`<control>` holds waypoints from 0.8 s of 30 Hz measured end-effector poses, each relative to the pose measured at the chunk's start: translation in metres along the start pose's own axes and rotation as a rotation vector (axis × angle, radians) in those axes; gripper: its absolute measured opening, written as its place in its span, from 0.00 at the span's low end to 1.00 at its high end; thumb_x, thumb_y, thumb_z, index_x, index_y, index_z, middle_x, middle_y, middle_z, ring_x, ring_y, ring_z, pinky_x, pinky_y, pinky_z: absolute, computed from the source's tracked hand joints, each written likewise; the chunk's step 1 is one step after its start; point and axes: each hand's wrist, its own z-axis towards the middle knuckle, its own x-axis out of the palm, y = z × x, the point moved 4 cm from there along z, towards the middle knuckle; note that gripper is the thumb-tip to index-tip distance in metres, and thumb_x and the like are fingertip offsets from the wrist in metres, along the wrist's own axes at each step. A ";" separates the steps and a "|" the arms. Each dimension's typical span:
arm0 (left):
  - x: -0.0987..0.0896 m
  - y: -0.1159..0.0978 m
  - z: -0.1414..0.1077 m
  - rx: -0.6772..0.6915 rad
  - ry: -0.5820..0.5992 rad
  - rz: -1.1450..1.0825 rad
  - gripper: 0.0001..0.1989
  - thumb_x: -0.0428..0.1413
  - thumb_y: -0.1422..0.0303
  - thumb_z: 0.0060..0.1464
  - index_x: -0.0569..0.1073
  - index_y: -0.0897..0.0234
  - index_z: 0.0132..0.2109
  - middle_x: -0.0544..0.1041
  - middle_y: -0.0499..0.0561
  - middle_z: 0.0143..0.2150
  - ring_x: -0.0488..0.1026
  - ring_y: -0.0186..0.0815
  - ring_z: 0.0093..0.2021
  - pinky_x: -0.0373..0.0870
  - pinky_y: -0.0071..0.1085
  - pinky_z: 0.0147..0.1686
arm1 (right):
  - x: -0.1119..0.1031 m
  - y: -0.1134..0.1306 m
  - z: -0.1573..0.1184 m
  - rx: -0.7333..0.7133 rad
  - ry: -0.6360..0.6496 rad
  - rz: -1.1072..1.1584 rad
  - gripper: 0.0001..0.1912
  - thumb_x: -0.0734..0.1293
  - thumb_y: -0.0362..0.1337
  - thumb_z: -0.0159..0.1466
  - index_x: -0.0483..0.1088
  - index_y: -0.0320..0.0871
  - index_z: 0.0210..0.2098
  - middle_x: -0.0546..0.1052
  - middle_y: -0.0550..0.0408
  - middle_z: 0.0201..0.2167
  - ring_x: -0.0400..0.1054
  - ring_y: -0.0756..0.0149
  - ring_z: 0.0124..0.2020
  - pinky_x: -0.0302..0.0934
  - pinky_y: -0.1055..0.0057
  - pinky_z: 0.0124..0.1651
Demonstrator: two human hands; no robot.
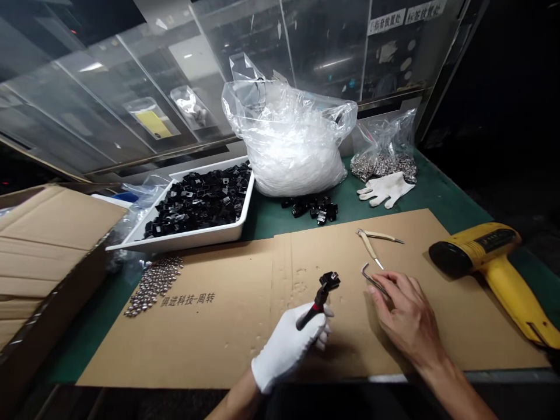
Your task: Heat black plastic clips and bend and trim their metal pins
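Observation:
My left hand (pixel 291 344), in a white glove, is closed around a black tool with a red band (pixel 315 308). At the tool's upper end sits a small black part (pixel 329 281). Bare, my right hand (pixel 405 312) pinches a thin bent metal rod (pixel 371 281), its hooked end pointing up and left. The two hands are apart, both over the cardboard sheet (pixel 236 332). Just beyond the rod lie cutters with cream handles (pixel 371 245), spread open on the cardboard.
A white tray (pixel 205 238) of black parts stands back left, beside metal pieces (pixel 155 283) and an open carton (pixel 52 233). Behind are a large plastic bag (pixel 293 146), a bag of screws (pixel 385 160) and a white glove (pixel 385 189). A yellow heat gun (pixel 499 268) lies right.

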 end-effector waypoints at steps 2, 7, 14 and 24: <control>0.007 -0.001 -0.002 -0.018 0.069 -0.040 0.25 0.58 0.48 0.62 0.73 0.69 0.47 0.74 0.52 0.32 0.70 0.35 0.30 0.69 0.34 0.35 | -0.003 0.014 0.000 0.003 0.081 0.154 0.20 0.66 0.48 0.73 0.74 0.44 0.59 0.74 0.44 0.57 0.68 0.51 0.57 0.64 0.54 0.60; 0.018 -0.005 -0.009 -0.048 0.204 -0.032 0.23 0.57 0.48 0.64 0.74 0.68 0.45 0.75 0.52 0.33 0.71 0.35 0.32 0.70 0.33 0.37 | 0.001 0.050 0.002 0.041 0.335 0.474 0.25 0.64 0.51 0.75 0.69 0.46 0.66 0.76 0.46 0.59 0.75 0.59 0.54 0.74 0.66 0.53; 0.028 -0.003 -0.013 -0.056 0.270 -0.126 0.22 0.61 0.53 0.62 0.74 0.67 0.51 0.74 0.52 0.38 0.71 0.36 0.37 0.70 0.35 0.42 | 0.005 0.049 -0.002 0.132 0.328 0.563 0.27 0.65 0.58 0.73 0.78 0.43 0.55 0.81 0.44 0.47 0.77 0.57 0.49 0.75 0.65 0.52; 0.032 0.002 -0.009 -0.009 0.117 0.199 0.17 0.56 0.55 0.65 0.70 0.64 0.36 0.67 0.45 0.30 0.60 0.31 0.30 0.60 0.28 0.32 | -0.003 0.040 -0.011 0.069 0.372 0.535 0.20 0.66 0.49 0.75 0.76 0.45 0.59 0.78 0.47 0.55 0.74 0.59 0.55 0.72 0.67 0.58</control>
